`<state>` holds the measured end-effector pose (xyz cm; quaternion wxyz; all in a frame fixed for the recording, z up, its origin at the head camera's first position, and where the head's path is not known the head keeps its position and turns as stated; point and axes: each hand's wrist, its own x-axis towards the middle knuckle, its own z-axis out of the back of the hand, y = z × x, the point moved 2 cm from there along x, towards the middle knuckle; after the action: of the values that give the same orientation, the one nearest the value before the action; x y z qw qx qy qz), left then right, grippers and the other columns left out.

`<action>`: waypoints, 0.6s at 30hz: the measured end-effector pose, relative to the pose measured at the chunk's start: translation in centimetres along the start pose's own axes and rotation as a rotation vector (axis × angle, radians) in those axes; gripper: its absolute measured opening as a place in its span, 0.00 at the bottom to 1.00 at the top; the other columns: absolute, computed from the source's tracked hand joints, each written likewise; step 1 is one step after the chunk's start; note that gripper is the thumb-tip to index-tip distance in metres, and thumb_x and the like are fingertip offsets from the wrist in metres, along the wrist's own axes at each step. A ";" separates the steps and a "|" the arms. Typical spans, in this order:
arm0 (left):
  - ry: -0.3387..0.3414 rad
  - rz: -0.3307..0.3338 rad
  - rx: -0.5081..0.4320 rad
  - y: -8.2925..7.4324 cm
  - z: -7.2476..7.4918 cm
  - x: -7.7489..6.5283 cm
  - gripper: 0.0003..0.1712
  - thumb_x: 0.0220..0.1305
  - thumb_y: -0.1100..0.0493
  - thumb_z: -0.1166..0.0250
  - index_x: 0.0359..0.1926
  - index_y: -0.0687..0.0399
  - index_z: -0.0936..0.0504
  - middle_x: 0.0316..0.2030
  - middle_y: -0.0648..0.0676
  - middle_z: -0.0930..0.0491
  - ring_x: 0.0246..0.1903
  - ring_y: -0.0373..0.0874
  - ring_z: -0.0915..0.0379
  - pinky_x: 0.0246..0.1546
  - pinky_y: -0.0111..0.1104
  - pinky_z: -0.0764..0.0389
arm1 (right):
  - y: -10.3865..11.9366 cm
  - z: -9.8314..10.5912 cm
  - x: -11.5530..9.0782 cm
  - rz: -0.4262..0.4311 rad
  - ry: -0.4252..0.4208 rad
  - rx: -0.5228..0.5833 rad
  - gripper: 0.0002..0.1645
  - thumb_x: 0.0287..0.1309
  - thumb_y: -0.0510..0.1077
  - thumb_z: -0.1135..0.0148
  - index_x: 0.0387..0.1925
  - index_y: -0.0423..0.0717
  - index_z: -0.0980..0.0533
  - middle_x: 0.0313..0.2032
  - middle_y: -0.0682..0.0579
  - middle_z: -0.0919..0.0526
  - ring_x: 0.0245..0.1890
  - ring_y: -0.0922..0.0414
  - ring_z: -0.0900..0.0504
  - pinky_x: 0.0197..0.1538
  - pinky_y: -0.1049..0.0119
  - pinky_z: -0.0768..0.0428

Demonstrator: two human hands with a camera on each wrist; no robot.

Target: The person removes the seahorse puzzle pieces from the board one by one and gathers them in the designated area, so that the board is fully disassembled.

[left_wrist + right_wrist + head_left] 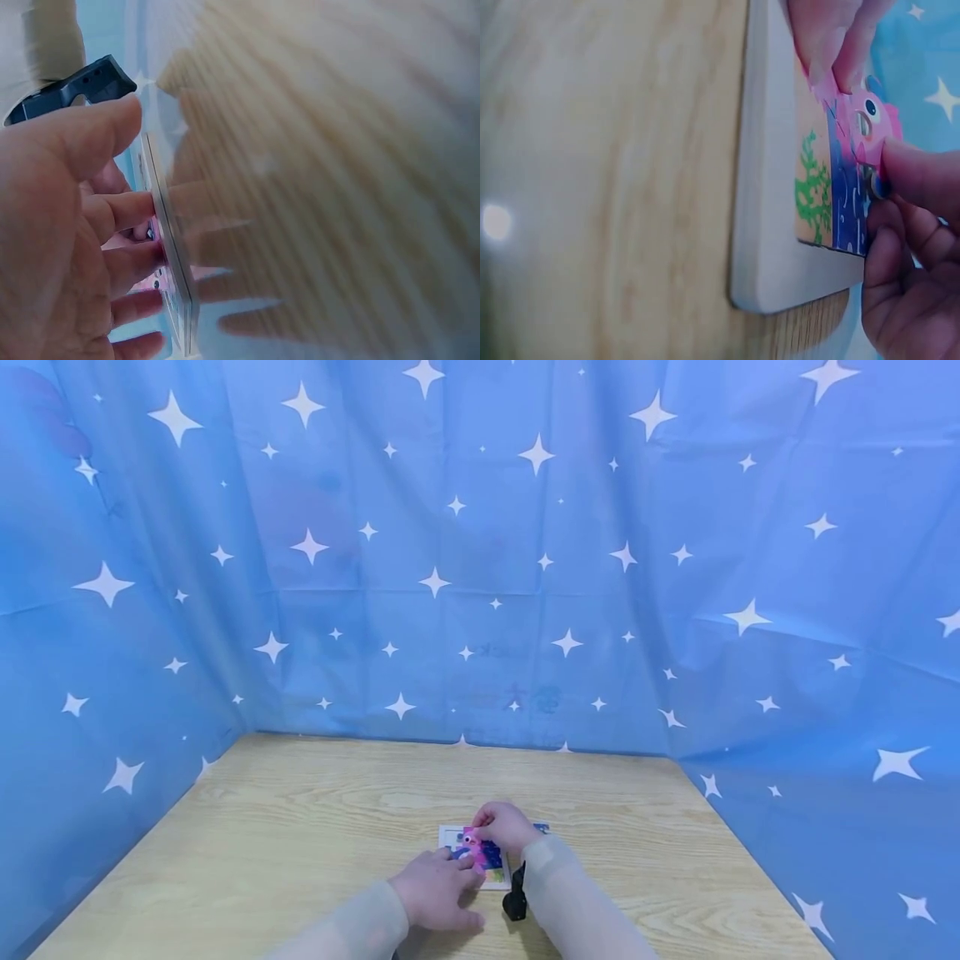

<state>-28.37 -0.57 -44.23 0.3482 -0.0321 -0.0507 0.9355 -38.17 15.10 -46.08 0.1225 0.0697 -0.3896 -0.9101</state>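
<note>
Right hand (510,829) pinching pink piece (886,124), left hand's (437,887) fingers outstretched, steadying board (769,225) short of worktop's (262,827) far edge; best level piece before pressing

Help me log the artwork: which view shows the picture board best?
The right wrist view: the picture board is close up, its green plant print clear. The head view shows it small, partly covered; the left wrist view, nearly edge-on.

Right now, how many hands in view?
2: the left hand at the puzzle's near-left side, fingertips touching it; the right hand toward its far right, pinching a pink piece.
</note>
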 end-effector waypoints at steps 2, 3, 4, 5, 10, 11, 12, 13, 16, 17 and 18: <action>0.006 -0.004 -0.010 0.1 -0.1 0.0 0.35 0.57 0.29 0.44 0.61 0.38 0.24 0.64 0.50 0.30 0.65 0.54 0.38 0.63 0.44 0.35 | -0.1 0.0 0.1 0.009 0.006 -0.003 0.03 0.58 0.40 0.35 0.30 0.47 0.21 0.30 0.55 0.22 0.33 0.57 0.26 0.41 0.58 0.27; 0.008 -0.007 -0.015 0.1 -0.1 0.0 0.35 0.57 0.29 0.44 0.61 0.39 0.24 0.65 0.50 0.30 0.65 0.53 0.38 0.64 0.44 0.36 | -0.1 0.0 0.1 0.013 0.009 -0.002 0.03 0.58 0.40 0.35 0.30 0.47 0.21 0.30 0.55 0.22 0.33 0.57 0.25 0.41 0.58 0.27; 0.012 -0.008 -0.021 0.2 -0.2 0.0 0.36 0.57 0.29 0.44 0.62 0.39 0.24 0.65 0.50 0.31 0.65 0.53 0.38 0.64 0.43 0.36 | -0.1 0.1 0.2 0.014 0.012 0.001 0.03 0.58 0.40 0.35 0.30 0.46 0.21 0.30 0.55 0.22 0.33 0.57 0.25 0.41 0.59 0.27; 0.014 -0.011 -0.022 0.2 -0.1 0.0 0.36 0.58 0.29 0.44 0.62 0.39 0.24 0.65 0.49 0.31 0.65 0.52 0.38 0.64 0.43 0.36 | -0.1 0.1 0.1 0.013 0.014 0.005 0.03 0.58 0.40 0.35 0.30 0.46 0.21 0.30 0.55 0.22 0.33 0.57 0.25 0.41 0.58 0.27; 0.020 -0.013 -0.012 0.1 0.0 0.0 0.36 0.58 0.29 0.44 0.63 0.40 0.25 0.65 0.49 0.31 0.65 0.50 0.37 0.64 0.41 0.35 | -0.2 0.3 0.0 0.023 0.025 0.016 0.04 0.60 0.41 0.36 0.32 0.44 0.21 0.31 0.55 0.22 0.34 0.57 0.26 0.42 0.58 0.27; 0.019 -0.014 -0.008 0.1 0.0 0.0 0.36 0.58 0.29 0.44 0.63 0.40 0.25 0.65 0.49 0.31 0.65 0.50 0.37 0.63 0.41 0.35 | -0.2 0.4 0.0 0.028 0.026 0.016 0.04 0.60 0.41 0.36 0.32 0.44 0.21 0.31 0.55 0.22 0.34 0.57 0.26 0.42 0.58 0.27; 0.020 -0.012 -0.008 0.0 0.0 0.0 0.36 0.58 0.29 0.44 0.63 0.40 0.25 0.65 0.49 0.31 0.65 0.50 0.37 0.63 0.41 0.35 | -0.2 0.4 0.0 0.032 0.026 0.017 0.04 0.60 0.41 0.36 0.32 0.44 0.21 0.31 0.56 0.22 0.34 0.57 0.26 0.43 0.58 0.27; 0.019 -0.011 -0.007 0.0 0.0 0.0 0.36 0.58 0.29 0.44 0.63 0.40 0.25 0.65 0.49 0.31 0.65 0.50 0.37 0.63 0.41 0.35 | -0.2 0.4 0.0 0.034 0.027 0.018 0.04 0.60 0.41 0.36 0.32 0.44 0.21 0.31 0.56 0.22 0.34 0.57 0.26 0.43 0.58 0.27; 0.020 -0.008 -0.011 0.0 0.0 0.0 0.36 0.58 0.30 0.43 0.62 0.39 0.24 0.65 0.49 0.31 0.65 0.51 0.37 0.63 0.41 0.35 | -0.1 0.4 0.0 0.040 0.027 0.021 0.04 0.60 0.42 0.36 0.32 0.45 0.21 0.31 0.56 0.22 0.34 0.57 0.26 0.43 0.58 0.28; 0.020 -0.009 -0.015 0.1 0.0 0.0 0.36 0.58 0.30 0.43 0.62 0.40 0.24 0.65 0.49 0.31 0.65 0.51 0.37 0.63 0.42 0.35 | -0.1 0.4 -0.1 0.034 0.028 0.022 0.04 0.61 0.42 0.36 0.32 0.46 0.21 0.31 0.56 0.22 0.34 0.57 0.26 0.43 0.58 0.28; 0.021 -0.008 -0.016 0.1 0.0 0.0 0.36 0.58 0.30 0.43 0.62 0.40 0.24 0.65 0.49 0.31 0.65 0.51 0.37 0.63 0.42 0.35 | -0.1 0.4 -0.1 0.032 0.029 0.023 0.04 0.61 0.41 0.37 0.32 0.46 0.21 0.31 0.56 0.22 0.34 0.57 0.26 0.43 0.58 0.28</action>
<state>-28.41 -0.63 -44.24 0.3524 -0.0442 -0.0548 0.9332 -38.18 15.46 -45.83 0.1421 0.0782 -0.3993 -0.9023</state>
